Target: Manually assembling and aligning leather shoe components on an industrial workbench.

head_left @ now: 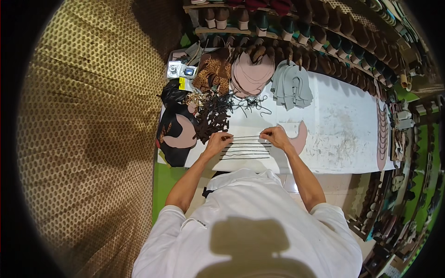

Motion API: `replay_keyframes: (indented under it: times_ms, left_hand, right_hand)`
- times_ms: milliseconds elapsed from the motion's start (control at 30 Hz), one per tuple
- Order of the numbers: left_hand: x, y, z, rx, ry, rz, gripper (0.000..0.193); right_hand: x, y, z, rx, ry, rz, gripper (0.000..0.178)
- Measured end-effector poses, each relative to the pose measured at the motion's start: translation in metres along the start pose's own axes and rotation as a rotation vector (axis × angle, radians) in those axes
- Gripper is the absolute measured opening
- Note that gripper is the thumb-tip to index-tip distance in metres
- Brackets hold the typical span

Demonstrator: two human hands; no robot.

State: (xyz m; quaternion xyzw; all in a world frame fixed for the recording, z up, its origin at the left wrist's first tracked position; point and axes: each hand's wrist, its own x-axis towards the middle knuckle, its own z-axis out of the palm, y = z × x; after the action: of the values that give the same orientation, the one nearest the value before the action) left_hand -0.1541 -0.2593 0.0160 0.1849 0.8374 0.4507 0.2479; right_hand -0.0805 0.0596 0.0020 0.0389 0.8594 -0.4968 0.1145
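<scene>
Between my two hands a thin dark cord or chain strip is stretched straight across the white table. My left hand pinches its left end, and my right hand pinches the right end. Several similar strips lie in parallel rows just nearer to me. Farther back is a tangled heap of dark and light strips. Small dark brown pieces are piled beyond my left hand. A curved pink piece lies beside my right wrist.
Stacked pink pieces, grey pieces and leopard-print material lie along the table's back. Black pieces with a pink one sit at the left edge. Shelves of shoes rise behind; a patterned curtain hangs at left.
</scene>
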Motion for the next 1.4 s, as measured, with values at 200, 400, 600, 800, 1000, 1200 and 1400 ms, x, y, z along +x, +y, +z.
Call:
replay_keyframes:
  times_ms: [200, 400, 600, 800, 1000, 1200, 1400]
  left_hand:
    - [-0.008, -0.033, 0.011, 0.234, 0.146, 0.155, 0.028]
    - [-0.012, -0.02, 0.007, 0.481, 0.206, 0.168, 0.021]
    - [-0.016, -0.01, 0.015, 0.605, 0.217, 0.187, 0.017]
    - [-0.011, -0.02, 0.022, 0.732, 0.174, 0.248, 0.01]
    - [-0.009, -0.036, 0.025, 0.906, 0.171, 0.418, 0.009]
    - [-0.023, -0.031, 0.005, 0.797, 0.142, 0.357, 0.007]
    - [-0.027, -0.026, 0.001, 0.764, 0.162, 0.275, 0.008]
  right_hand:
    - [-0.014, -0.013, 0.011, -0.426, 0.063, -0.141, 0.021]
    - [-0.025, 0.013, 0.005, -0.492, 0.3, -0.211, 0.021]
    - [-0.028, 0.017, 0.002, -0.644, 0.4, -0.171, 0.019]
    - [-0.026, 0.017, -0.004, -0.597, 0.335, -0.154, 0.013]
    - [-0.026, 0.015, -0.004, -0.598, 0.324, -0.213, 0.009]
    - [-0.035, 0.014, 0.009, -0.541, 0.268, -0.266, 0.011]
    - [-0.036, 0.014, 0.013, -0.504, 0.263, -0.229, 0.01]
